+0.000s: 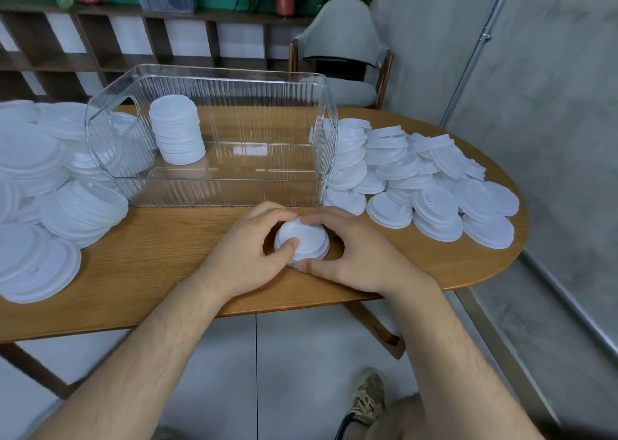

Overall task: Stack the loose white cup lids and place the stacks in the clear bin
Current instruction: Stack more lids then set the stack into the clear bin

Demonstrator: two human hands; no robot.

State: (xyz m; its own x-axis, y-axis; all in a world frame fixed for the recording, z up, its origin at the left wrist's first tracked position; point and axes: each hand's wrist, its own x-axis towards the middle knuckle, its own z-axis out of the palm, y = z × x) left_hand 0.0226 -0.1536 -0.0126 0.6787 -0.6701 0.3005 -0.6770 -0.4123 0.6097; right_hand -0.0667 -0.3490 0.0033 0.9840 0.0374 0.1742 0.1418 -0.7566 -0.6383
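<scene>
A short stack of white lids (pixel 306 242) sits on the wooden table just in front of the clear bin (pixel 214 185). My left hand (pixel 247 252) curls round its left side, thumb on top of the uppermost lid. My right hand (pixel 351 255) curls round its right side, thumb at the stack's near edge. Inside the bin, at its back left, stands one tall stack of lids (pixel 176 130). Loose lids lie in a heap on the left (pixel 50 185) and another heap on the right (pixel 428 185) of the bin.
The oval wooden table (pixel 150 272) ends close to my body. A grey chair (pixel 344 54) stands behind the table at the right. Dark shelving with potted plants runs along the back wall. A metal pole (pixel 481 44) leans at the right.
</scene>
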